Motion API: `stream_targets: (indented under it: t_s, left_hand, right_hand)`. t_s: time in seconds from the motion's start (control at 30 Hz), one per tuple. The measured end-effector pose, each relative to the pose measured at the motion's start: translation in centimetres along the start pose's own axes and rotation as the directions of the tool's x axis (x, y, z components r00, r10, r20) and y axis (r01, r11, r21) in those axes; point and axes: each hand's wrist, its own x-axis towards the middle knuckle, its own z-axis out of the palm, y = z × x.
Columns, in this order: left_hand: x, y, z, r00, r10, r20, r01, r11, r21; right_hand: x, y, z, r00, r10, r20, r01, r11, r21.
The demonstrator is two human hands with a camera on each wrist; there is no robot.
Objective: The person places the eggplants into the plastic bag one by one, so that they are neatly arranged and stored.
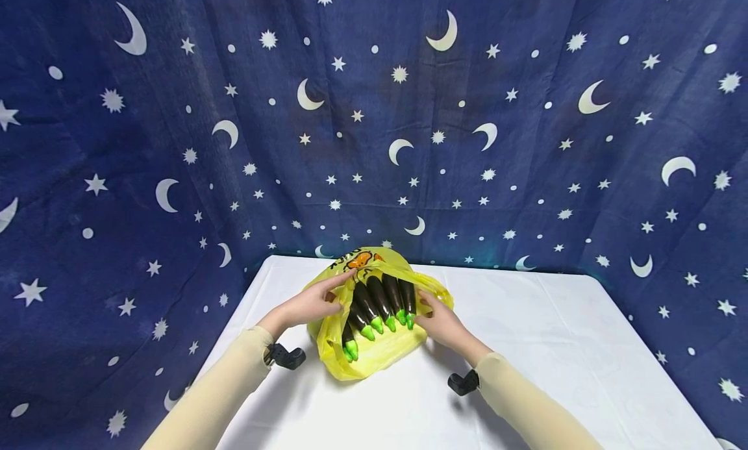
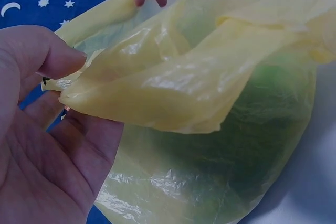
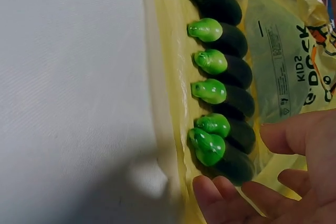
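Observation:
A yellow plastic bag (image 1: pixel 382 364) with printed lettering and an orange figure lies on its side, its mouth facing me. Inside, several toy eggplants (image 1: pixel 378 297) lie in a row, dark bodies inward and green caps toward the opening. At the bag's left rim, my left hand (image 1: pixel 310 304) pinches the plastic between thumb and fingers; the left wrist view shows the folded rim (image 2: pixel 142 98) there. My right hand (image 1: pixel 444 323) is at the right side of the mouth. Its fingers (image 3: pixel 257 198) are spread beside the end eggplant (image 3: pixel 210 148), gripping nothing visible.
The bag rests on a table with a white cloth (image 1: pixel 526 346). Behind it and at both sides hangs a dark blue curtain (image 1: pixel 374 119) patterned with moons and stars. Black wrist mounts (image 1: pixel 286 356) sit at both cuffs.

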Motion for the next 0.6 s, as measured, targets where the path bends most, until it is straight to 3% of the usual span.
stream_targets:
  t_s: [0.6]
  left_hand:
    - [-1.0,-0.1,0.1,1.0,0.017,-0.008,-0.017,0.999,-0.034]
  right_hand:
    - [-2.8,1.3,-3.8,1.0,-0.025,-0.003,0.025,0.992,0.124]
